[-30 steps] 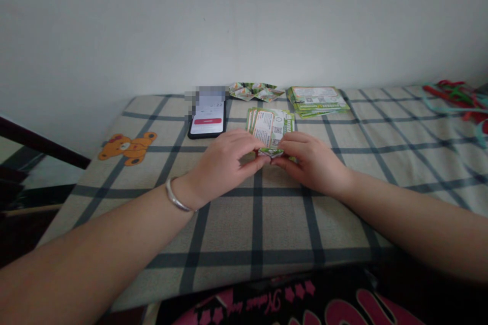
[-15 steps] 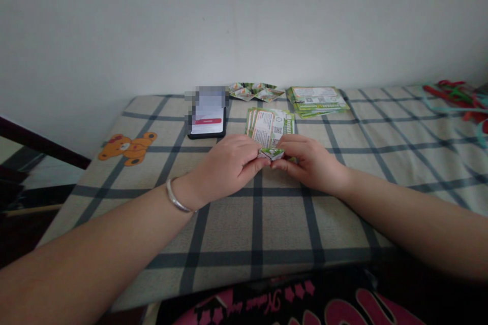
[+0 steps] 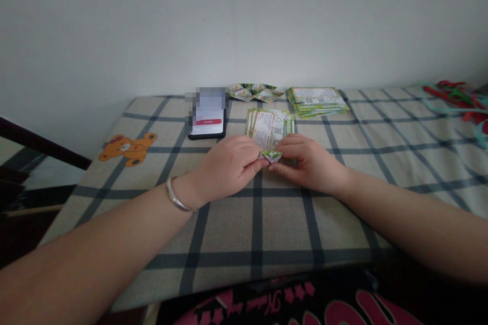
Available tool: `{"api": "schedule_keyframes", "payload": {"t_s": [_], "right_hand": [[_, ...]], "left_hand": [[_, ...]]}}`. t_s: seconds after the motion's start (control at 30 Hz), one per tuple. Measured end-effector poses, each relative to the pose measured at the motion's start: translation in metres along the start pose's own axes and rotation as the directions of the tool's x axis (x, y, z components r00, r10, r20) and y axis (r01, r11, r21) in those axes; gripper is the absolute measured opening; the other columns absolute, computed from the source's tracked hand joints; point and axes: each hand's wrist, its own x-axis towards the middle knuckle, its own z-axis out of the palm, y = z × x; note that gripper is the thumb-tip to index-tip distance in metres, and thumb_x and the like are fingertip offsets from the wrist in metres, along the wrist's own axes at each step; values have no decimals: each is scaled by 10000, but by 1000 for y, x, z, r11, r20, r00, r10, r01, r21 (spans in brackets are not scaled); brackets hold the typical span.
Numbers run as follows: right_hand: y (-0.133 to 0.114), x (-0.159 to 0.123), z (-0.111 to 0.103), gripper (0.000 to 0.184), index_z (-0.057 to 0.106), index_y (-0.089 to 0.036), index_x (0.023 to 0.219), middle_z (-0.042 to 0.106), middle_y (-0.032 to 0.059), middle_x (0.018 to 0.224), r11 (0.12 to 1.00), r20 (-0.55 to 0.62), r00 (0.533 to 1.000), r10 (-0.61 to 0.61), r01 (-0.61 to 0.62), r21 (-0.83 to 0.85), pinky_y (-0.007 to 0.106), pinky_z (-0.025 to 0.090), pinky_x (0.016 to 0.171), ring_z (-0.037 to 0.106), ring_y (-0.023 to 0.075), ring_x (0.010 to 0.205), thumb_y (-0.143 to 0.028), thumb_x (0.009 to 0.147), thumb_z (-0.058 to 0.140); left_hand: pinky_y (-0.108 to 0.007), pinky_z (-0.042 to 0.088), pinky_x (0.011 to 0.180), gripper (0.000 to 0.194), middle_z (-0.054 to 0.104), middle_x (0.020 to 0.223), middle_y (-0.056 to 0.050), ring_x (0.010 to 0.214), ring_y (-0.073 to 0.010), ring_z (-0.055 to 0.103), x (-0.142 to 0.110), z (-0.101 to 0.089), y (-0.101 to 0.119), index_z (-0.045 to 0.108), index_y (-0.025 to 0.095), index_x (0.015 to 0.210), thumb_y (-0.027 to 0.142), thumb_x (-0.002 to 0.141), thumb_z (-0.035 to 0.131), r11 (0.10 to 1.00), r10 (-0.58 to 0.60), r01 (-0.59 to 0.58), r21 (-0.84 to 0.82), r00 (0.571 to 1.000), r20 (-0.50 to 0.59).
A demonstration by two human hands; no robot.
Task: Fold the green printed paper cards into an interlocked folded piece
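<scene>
**Partly done, with plenty left flat**

My left hand [image 3: 234, 165] and right hand [image 3: 308, 162] pinch a small folded card [image 3: 272, 155] between thumbs and fingers, right of the phone [image 3: 208, 129] and nearer me than it. My fingers cover its ends, so I can't tell whether its folding is complete. I'd count the folded pieces [image 3: 244, 94] just right of the phone's far end as done. Unfolded, and by my judgement left over, are a fanned pile of flat cards [image 3: 263, 127] right of the phone, just beyond my hands, and a flat stack [image 3: 318, 100] farther to its right.
</scene>
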Motion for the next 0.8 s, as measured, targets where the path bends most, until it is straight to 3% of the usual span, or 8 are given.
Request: {"api": "schedule_keyframes", "payload": {"t_s": [0.2, 0.53, 0.8], "right_hand": [[-4, -1, -2, 99, 686, -170, 928, 707, 28, 829, 998, -165, 985, 55, -50, 30, 274, 467, 735, 621, 151, 791, -243, 861, 677], [-3, 0, -2, 32, 671, -176, 834, 712, 21, 789, 999, -173, 985, 21, -13, 47, 283, 466, 718, 610, 149, 767, -190, 862, 676], [-7, 1, -3, 22, 679, -193, 875, 729, 21, 830, 994, -174, 985, 12, 7, 106, 291, 483, 739, 631, 148, 794, -211, 862, 683]], "left_hand": [[-343, 468, 721, 315, 611, 715, -52, 753, -206, 578, 0, 0, -1, 582, 155, 683, 278, 954, 479, 987, 48, -51, 153, 999, 24], [-355, 475, 736, 259, 638, 771, -41, 791, -217, 585, 0, -3, 2, 638, 151, 804, 360, 936, 560, 980, 23, -30, 198, 999, 34], [-361, 489, 773, 244, 648, 772, -48, 806, -211, 586, -1, 0, 3, 658, 148, 772, 267, 943, 529, 990, -9, -1, 141, 997, 71]]}}
